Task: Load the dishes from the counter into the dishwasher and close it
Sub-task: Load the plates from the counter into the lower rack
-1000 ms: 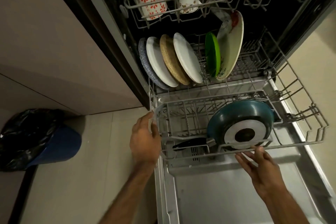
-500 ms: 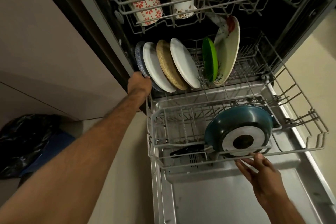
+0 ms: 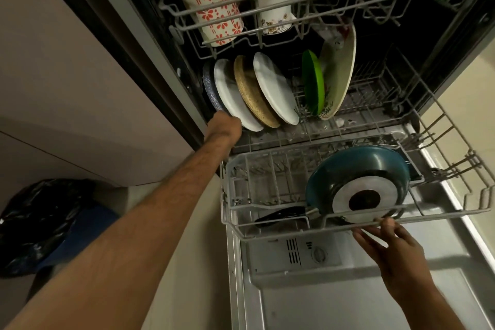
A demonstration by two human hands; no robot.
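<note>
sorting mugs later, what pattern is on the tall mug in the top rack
The tall mug: red flowers on white, head view.

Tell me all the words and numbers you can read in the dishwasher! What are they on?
No word or number can be read in this picture.
Detergent flap on the open door: small marks, too blurred to read.
Red-flower mug: only flowers and stripes, no letters.
White mug: small flower pattern, no letters.
Blue pan: no readable stamp on its base.
</note>
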